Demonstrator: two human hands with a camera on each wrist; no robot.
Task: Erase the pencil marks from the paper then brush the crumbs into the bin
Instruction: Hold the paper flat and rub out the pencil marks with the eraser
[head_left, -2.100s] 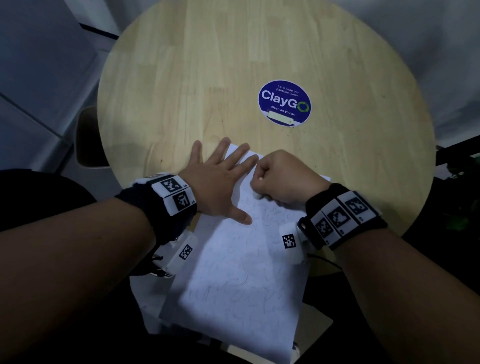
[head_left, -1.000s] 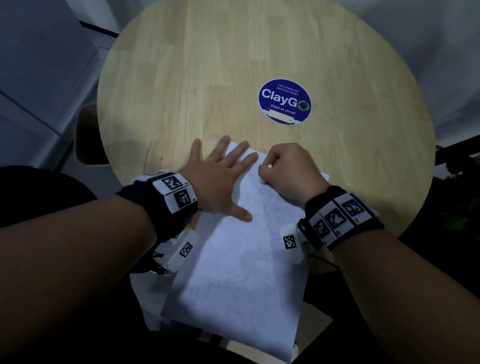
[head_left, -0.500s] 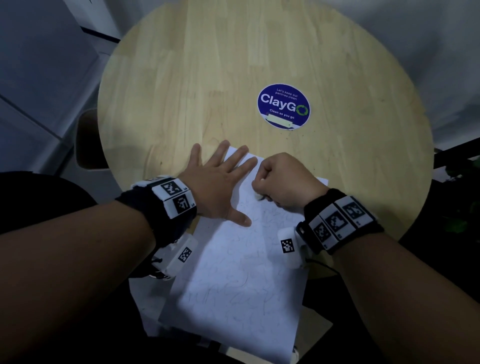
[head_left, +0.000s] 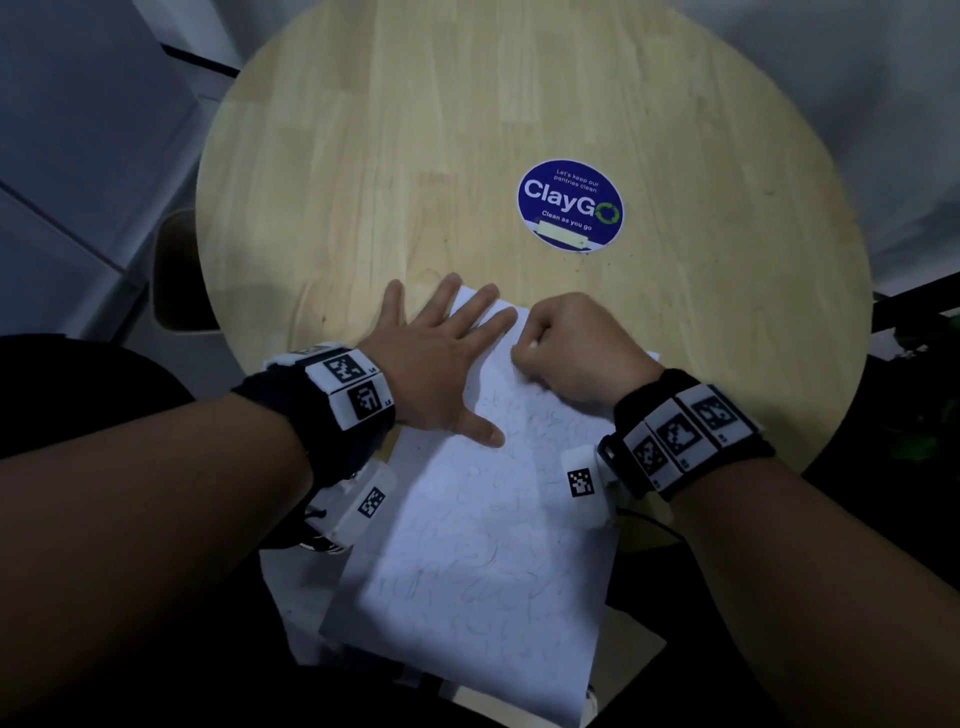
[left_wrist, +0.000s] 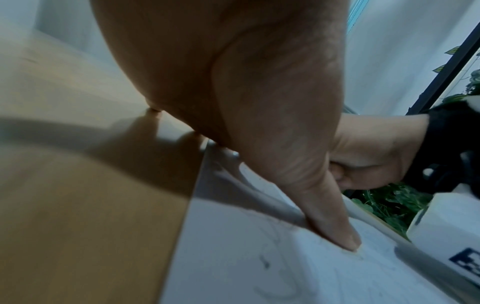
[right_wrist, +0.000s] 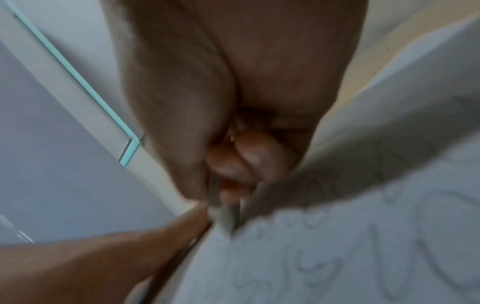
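A white paper (head_left: 488, 530) covered in faint pencil scribbles lies on the near edge of the round wooden table (head_left: 415, 156) and overhangs it toward me. My left hand (head_left: 447, 358) lies flat with spread fingers on the paper's top left corner; its thumb (left_wrist: 335, 216) presses the sheet. My right hand (head_left: 535, 353) is a fist beside the left index finger, pinching a small white eraser (head_left: 532, 344) against the paper's top edge. In the right wrist view the curled fingers (right_wrist: 246, 164) hold the blurred eraser (right_wrist: 221, 214) on the paper (right_wrist: 337, 246).
A blue round ClayGo sticker (head_left: 570, 205) is stuck on the table beyond my hands. A brown object (head_left: 174, 270) stands below the table's left edge. Green plants (left_wrist: 389, 201) show off the right side.
My right hand has rubbed the eraser back and forth in short strokes over the top of the paper. The left hand has stayed flat in place.
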